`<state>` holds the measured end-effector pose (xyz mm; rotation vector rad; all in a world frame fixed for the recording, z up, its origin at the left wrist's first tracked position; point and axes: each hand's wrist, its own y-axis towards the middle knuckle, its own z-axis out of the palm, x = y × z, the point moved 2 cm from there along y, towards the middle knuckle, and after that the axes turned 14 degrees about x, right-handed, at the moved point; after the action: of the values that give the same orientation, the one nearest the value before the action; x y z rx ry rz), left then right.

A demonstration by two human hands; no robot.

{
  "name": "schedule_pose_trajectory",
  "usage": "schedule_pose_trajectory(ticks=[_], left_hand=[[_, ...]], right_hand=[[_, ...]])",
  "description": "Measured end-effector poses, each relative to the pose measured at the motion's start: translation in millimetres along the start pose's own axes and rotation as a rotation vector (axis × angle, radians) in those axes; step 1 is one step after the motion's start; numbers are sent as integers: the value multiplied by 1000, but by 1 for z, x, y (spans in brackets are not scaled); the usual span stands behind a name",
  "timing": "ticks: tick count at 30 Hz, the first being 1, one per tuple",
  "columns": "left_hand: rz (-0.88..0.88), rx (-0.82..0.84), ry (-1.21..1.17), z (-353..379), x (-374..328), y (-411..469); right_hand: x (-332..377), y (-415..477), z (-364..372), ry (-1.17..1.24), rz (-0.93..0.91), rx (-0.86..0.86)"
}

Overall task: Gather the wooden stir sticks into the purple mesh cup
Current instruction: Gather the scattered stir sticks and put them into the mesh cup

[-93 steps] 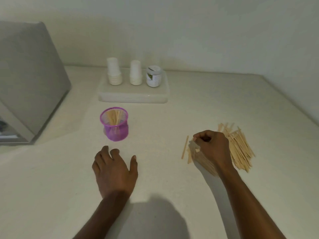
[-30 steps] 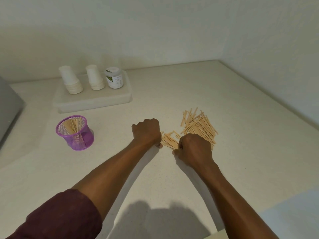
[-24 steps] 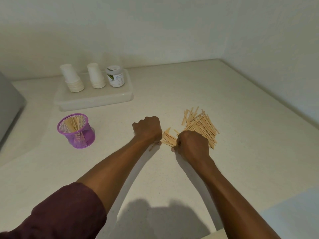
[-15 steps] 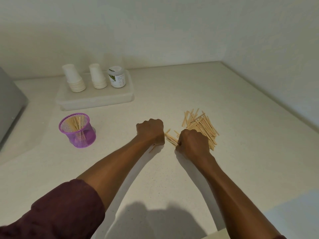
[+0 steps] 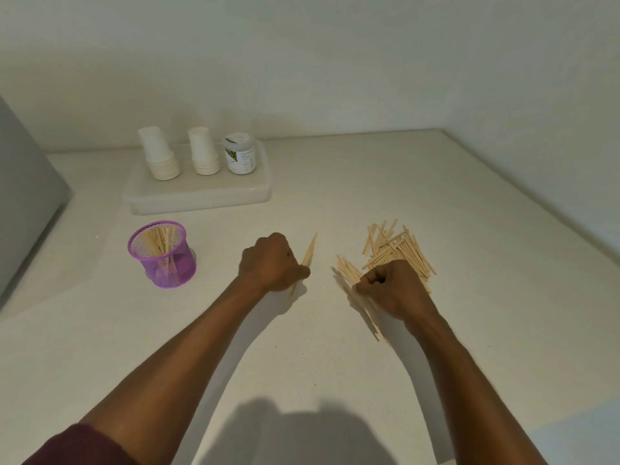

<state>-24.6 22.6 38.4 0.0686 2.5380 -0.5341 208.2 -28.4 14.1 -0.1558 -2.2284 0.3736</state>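
The purple mesh cup [image 5: 163, 255] stands on the white counter at the left, with several wooden stir sticks upright inside. My left hand [image 5: 270, 262] is curled round a few stir sticks [image 5: 308, 252] whose ends poke out past the thumb. To the right, my right hand [image 5: 391, 287] grips a thick bundle of sticks [image 5: 349, 275] that fans out on both sides of the fist. Behind it a loose pile of stir sticks [image 5: 396, 248] lies on the counter.
A white plastic tray [image 5: 201, 196] at the back carries two stacks of paper cups [image 5: 157, 156] and a small jar [image 5: 240, 152]. A grey appliance [image 5: 23, 196] fills the left edge. Walls close the back and right of the counter.
Both hands were together at the pile edge; now my left hand has drawn away to the left with a few sticks. My right hand keeps its bundle near the pile.
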Motion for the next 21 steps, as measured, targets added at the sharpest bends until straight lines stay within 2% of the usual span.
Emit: schedule_pose_trajectory(ticks=[3, 6, 14, 18, 21], left_hand=[[36, -115, -244, -18, 14, -19], [79, -305, -399, -42, 28, -39], [76, -849, -500, -122, 105, -72], [10, -931, -543, -141, 150, -67], [-56, -950, -487, -131, 169, -63]], right_hand=[[11, -6, -2, 155, -53, 12], [25, -6, 2, 294, -101, 12], [76, -2, 31, 451, -208, 52], [99, 1, 50, 451, -275, 97], [113, 3, 63, 468, -315, 114]])
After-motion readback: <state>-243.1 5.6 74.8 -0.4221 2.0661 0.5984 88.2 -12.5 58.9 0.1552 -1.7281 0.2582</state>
